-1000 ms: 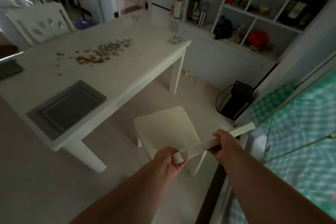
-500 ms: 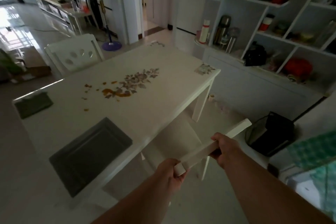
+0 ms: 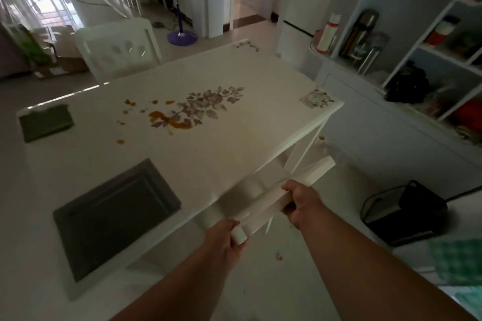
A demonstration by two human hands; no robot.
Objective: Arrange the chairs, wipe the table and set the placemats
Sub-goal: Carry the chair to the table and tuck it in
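Against the white table's edge [image 3: 263, 164], the chair's top rail [image 3: 276, 199] is gripped by the left hand [image 3: 224, 238] and right hand [image 3: 302, 202], so knuckles could be pinched if pushed further.

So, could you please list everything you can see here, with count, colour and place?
table: one, white, centre
spill: one, orange, mid-table by the flower print
placemat: one, dark grey, near table edge
cloth: one, dark green, left end of the table
near chair: one, white, top rail held, at table's near side
far chair: one, white, behind the table
shelving: one, white, right wall
black box: one, floor, right
left hand: on rail's left end
right hand: gripping rail
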